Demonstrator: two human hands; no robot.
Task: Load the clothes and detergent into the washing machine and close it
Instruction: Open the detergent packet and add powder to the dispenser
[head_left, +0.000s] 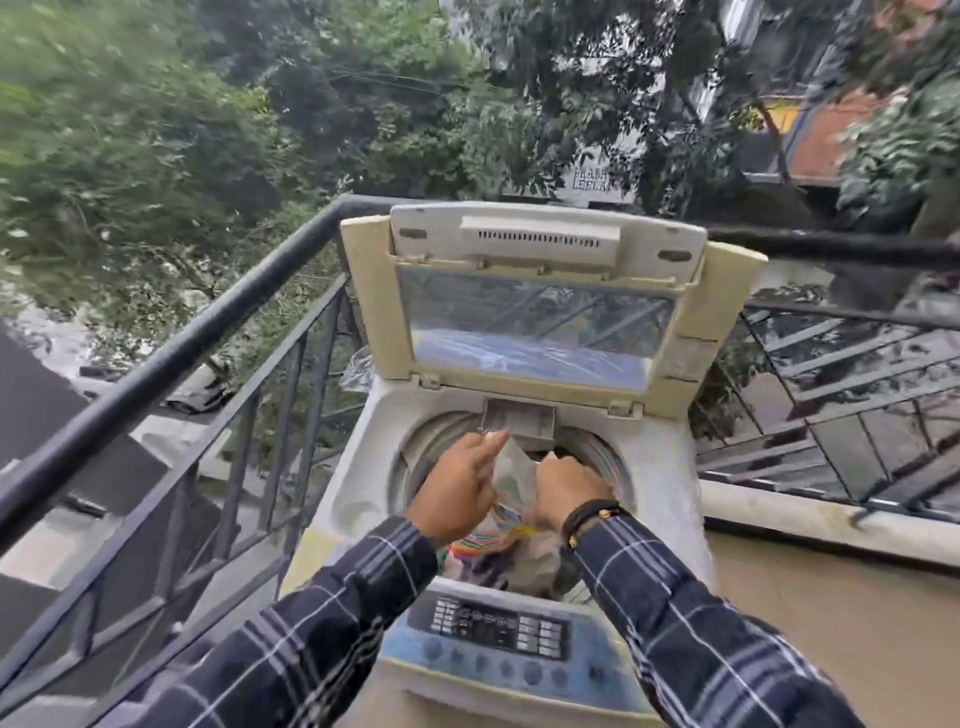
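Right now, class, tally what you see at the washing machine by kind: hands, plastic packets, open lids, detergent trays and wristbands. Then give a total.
hands: 2, the left hand and the right hand, both holding the packet
plastic packet: 1
open lid: 1
detergent tray: 1
wristband: 1
Total: 6

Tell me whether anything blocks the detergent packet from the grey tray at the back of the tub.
Nothing visible does. The packet, pinched by the left hand and right hand, sits just in front of the grey tray. The lid stands raised behind it, and the clothes lie lower in the tub.
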